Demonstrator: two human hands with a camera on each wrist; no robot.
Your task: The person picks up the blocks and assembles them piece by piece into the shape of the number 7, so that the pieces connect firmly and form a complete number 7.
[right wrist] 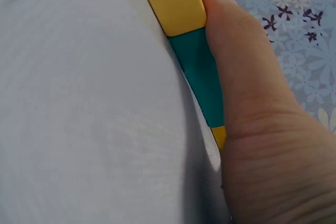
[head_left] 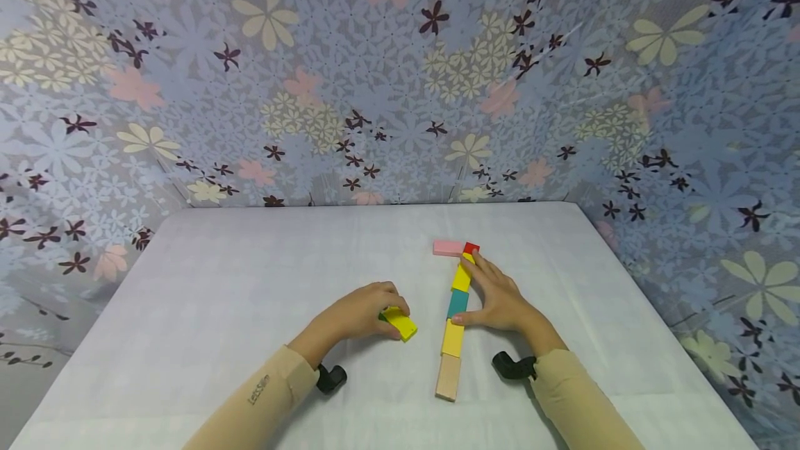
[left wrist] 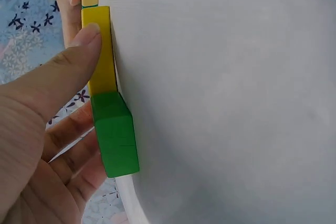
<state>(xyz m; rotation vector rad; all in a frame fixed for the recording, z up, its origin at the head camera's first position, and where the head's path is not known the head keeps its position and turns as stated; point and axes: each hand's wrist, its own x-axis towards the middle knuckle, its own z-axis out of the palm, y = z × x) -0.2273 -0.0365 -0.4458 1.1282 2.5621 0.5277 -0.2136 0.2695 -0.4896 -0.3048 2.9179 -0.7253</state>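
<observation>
My left hand pinches a yellow block between thumb and fingers. A green block sits against its end, and the fingers curl behind both. To the right, a line of blocks runs away from me: a plain wood block, a pale yellow block, a teal block, a yellow block and a red block. My right hand lies along the line's right side, thumb at the pale yellow and teal blocks, fingertips by the far yellow and red ones.
A pink block lies crosswise at the far end, left of the red one. White cloth covers the table. Flowered fabric hangs behind it and at the sides. Black wrist cameras sit at both cuffs.
</observation>
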